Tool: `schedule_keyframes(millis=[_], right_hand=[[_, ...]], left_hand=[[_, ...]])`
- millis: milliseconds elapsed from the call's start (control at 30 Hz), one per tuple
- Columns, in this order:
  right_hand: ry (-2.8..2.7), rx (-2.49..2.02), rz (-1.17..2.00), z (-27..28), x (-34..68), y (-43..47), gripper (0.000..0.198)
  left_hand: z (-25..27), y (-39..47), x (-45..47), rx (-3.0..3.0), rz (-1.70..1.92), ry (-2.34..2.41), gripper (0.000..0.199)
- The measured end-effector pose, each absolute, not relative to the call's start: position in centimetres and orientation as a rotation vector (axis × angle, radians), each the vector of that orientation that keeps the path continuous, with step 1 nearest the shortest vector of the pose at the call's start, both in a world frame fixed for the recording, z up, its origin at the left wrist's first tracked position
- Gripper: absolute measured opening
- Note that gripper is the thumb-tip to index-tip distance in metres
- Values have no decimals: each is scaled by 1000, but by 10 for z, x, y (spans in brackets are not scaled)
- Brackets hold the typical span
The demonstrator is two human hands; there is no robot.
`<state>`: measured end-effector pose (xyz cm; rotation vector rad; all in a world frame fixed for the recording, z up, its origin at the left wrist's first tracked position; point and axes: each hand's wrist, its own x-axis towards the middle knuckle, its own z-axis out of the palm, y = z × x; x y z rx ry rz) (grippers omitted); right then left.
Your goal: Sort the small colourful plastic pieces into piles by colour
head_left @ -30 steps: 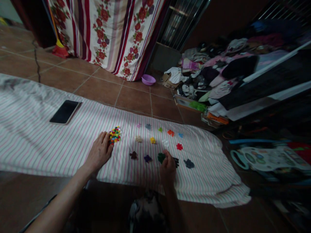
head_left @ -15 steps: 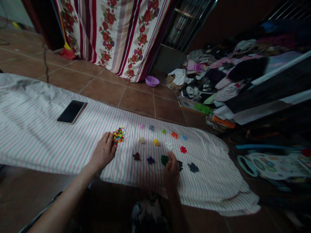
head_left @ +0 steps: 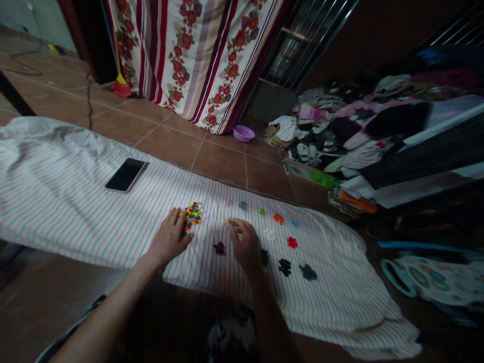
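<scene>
While the right hand [head_left: 245, 244] has an unclear grip, the left hand [head_left: 170, 237] lies uncurled on striped cloth [head_left: 333, 297], floral curtain [head_left: 192, 65] beyond.

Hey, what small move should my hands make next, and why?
Probably move your right hand left to the mixed-colour pile, if it's free (I can't tell): your left hand rests at that pile's edge, and single-colour clusters lie apart on the cloth.

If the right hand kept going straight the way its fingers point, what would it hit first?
Most likely the small beige cluster, right by the leading fingers of the right hand; this view leaves unclear whether they already touch.
</scene>
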<state>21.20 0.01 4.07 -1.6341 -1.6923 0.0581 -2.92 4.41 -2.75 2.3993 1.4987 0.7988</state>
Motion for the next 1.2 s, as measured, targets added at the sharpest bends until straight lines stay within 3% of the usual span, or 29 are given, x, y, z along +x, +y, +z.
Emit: schedule_keyframes(millis=[233, 633, 1200], right_hand=[[-1866, -1566, 219, 34, 134, 47, 30], [-1967, -1586, 210, 13, 121, 50, 38], [-1904, -1597, 217, 9, 120, 52, 22]], left_hand=[[-33, 46, -34, 2370, 842, 1520, 69], [-25, 46, -40, 2389, 832, 1493, 63], [-24, 47, -39, 2442, 858, 1481, 58]])
